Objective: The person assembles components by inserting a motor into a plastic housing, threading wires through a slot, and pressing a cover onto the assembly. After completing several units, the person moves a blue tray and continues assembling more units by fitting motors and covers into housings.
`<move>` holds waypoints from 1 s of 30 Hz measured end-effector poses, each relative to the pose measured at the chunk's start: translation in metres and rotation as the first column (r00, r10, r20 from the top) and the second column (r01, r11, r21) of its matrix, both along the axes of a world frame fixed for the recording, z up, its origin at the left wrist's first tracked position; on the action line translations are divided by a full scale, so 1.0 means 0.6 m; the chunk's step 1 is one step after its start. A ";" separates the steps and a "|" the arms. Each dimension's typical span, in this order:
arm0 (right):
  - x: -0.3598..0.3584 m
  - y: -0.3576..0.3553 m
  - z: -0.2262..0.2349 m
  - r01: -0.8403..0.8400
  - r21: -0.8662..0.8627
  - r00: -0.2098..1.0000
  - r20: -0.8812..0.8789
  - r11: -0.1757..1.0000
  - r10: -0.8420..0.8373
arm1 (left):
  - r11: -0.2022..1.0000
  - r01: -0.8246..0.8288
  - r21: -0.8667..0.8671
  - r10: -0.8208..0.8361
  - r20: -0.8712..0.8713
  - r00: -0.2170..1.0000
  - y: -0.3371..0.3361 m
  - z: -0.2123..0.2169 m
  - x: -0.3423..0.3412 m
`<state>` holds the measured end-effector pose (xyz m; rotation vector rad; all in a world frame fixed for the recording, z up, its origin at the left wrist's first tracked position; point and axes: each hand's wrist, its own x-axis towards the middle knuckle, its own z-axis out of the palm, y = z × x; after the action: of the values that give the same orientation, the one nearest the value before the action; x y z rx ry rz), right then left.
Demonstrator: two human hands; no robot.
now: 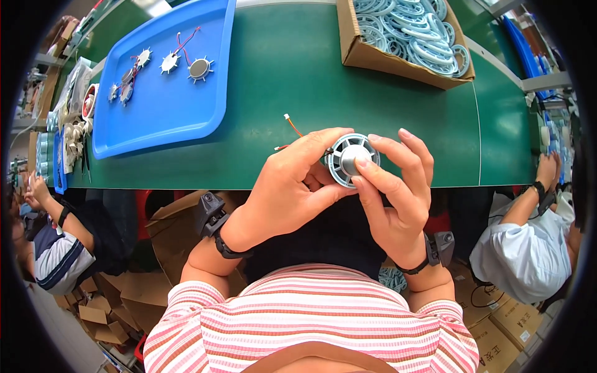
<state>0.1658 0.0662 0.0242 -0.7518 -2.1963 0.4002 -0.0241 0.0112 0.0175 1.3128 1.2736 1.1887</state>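
Note:
Above the table's front edge, both my hands hold a round, spoked part (349, 153) with a silver disc at its centre and a pale blue rim. My left hand (283, 183) grips its left side, fingers behind and thumb at the lower edge. With the thumb pressed on the silver disc and the index finger at the upper rim, my right hand (398, 186) closes on the other side. A thin wire with a white plug (287, 117) sticks out beyond my left hand. The back of the part is hidden.
A blue tray (186, 133) at the far left holds several silver discs (200, 69) with small tabs and red wires. At the far right, a cardboard box (398, 69) is heaped with pale blue rings (410, 28). People sit at both sides; cartons stand on the floor.

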 end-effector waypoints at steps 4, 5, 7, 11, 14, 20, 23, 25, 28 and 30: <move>0.007 0.018 0.001 -0.060 -0.059 0.995 -0.089 0.996 0.055 | 0.999 -0.028 -0.029 0.026 -0.059 0.998 0.000 0.007 0.011; 0.012 0.029 0.013 -0.109 -0.105 0.992 -0.080 0.988 0.101 | 1.000 -0.019 -0.016 0.018 -0.062 0.998 0.003 0.001 0.012; 0.009 0.048 0.050 -0.154 -0.104 0.982 -0.126 0.983 0.141 | 0.995 -0.066 0.079 0.066 0.003 0.998 0.002 -0.021 0.012; 0.002 0.079 0.145 -0.085 0.008 0.962 -0.259 0.996 0.084 | 0.989 -0.060 0.132 0.058 0.016 0.998 0.006 -0.030 0.008; -0.068 0.095 0.115 -0.240 0.111 0.962 -0.106 0.964 0.252 | 0.995 -0.045 0.090 0.048 -0.029 0.998 0.006 -0.015 0.005; -0.132 0.116 0.039 -0.466 0.060 0.882 0.111 0.883 0.458 | 0.993 0.027 -0.118 -0.041 -0.114 0.993 0.000 -0.026 -0.005; -0.089 0.116 0.095 -0.406 -0.167 0.914 -0.055 0.898 0.403 | 0.998 -0.058 0.039 0.059 -0.029 0.998 -0.005 -0.010 0.014; -0.054 0.122 0.113 -0.412 -0.214 0.908 -0.173 0.886 0.381 | 0.985 -0.128 0.120 0.128 0.012 0.992 -0.003 -0.008 0.019; -0.009 0.107 0.106 -0.390 -0.327 0.912 -0.264 0.861 0.313 | 0.852 -0.073 0.518 0.233 -0.252 0.939 0.004 -0.031 0.013; 0.013 0.096 0.086 -0.346 -0.386 0.933 -0.236 0.855 0.272 | 0.861 -0.077 0.503 0.228 -0.246 0.942 0.009 -0.032 0.013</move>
<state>0.1736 0.1240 0.0756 -0.5509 -2.0860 1.0954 -0.0163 0.0168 -0.0019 1.8436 1.3603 1.5396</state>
